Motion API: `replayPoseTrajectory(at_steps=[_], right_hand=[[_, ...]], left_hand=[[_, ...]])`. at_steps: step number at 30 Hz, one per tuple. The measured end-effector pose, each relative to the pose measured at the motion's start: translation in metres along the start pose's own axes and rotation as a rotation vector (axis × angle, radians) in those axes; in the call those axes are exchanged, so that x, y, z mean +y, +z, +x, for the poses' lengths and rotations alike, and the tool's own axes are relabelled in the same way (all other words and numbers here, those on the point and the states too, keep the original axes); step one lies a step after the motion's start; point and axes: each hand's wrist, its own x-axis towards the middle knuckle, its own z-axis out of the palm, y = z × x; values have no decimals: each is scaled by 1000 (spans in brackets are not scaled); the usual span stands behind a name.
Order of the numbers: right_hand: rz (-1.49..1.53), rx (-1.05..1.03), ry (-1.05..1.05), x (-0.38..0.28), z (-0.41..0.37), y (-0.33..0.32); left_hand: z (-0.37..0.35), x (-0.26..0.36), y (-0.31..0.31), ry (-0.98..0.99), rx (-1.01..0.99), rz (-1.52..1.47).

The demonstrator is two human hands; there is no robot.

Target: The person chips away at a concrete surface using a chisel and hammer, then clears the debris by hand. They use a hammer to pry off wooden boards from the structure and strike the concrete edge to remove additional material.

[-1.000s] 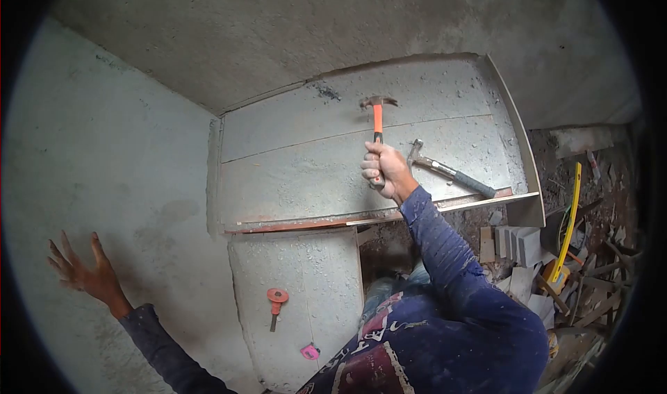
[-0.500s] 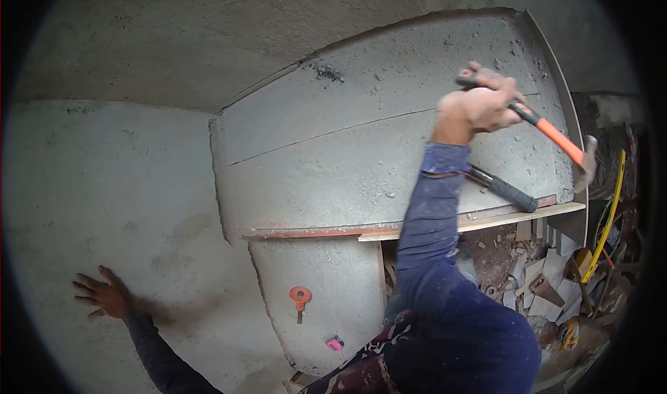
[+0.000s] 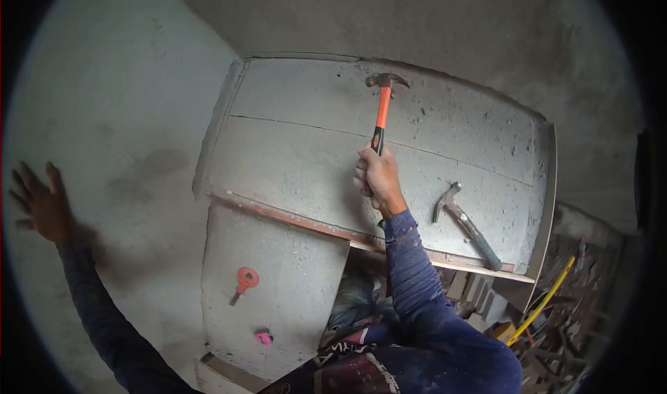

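My right hand (image 3: 379, 179) is closed around the black grip of a claw hammer (image 3: 383, 109) with an orange shaft. The hammer's head points away from me, over the far part of the grey panel surface (image 3: 299, 158). My left hand (image 3: 47, 210) is spread flat against the grey wall (image 3: 125, 186) at the left, holding nothing. A second claw hammer (image 3: 467, 222), with a metal shaft and dark grip, lies on the panel surface to the right of my right hand.
An orange-red chisel with a round guard (image 3: 246, 280) and a pink tape measure (image 3: 263, 337) lie on the lower panel. Crumbs of debris are scattered along the upper panel's far and right parts. Rubble, offcuts and a yellow level-like strip (image 3: 542, 302) are below right.
My right hand has swung the orange hammer leftward, its head now pointing away from me. The second hammer's head has come into sight. The view has turned; my left hand remains on the wall.
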Motion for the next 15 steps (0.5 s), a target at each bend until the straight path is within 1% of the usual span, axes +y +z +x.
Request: replayPoseTrajectory(at_steps=[1,2,3,4,5,6,7,9,10,12,13,14,15], right_hand=[[-61,-25,1,-2,-5,0],[-211,-26,-20,-2,-12,0],[-359,-23,-45,-4,-17,2],[-414,-33,-49,-8,-18,4],[-544,-44,-65,-12,-20,6],[-674,-46,-79,-18,-24,6],[-789,-101,-139,-22,-19,-2],[-1289,-192,-388,-47,-17,-10],[-1469,-227,-459,-65,-23,-1],[-1757,-310,-603,-98,-31,27],[-1816,-362,-661,-111,-19,27],[-1897,-391,-690,-121,-15,43],[-1990,-443,-781,-132,-1,51]], left_hand=[[-7,-12,6,-38,-443,688],[-6,-25,14,-134,-273,102],[-24,-54,41,76,-419,308],[-49,-83,63,293,-564,495],[-50,-78,59,258,-610,481],[-48,-69,47,203,-493,262],[-45,-57,32,137,-361,47],[-45,-40,-6,-28,-84,-352],[-76,-27,-31,-83,-130,-353],[-151,20,-89,-256,-159,-616],[-206,58,-98,-467,-46,-486],[-237,111,-138,-686,-78,-617],[-270,152,-178,-775,-259,-586]])
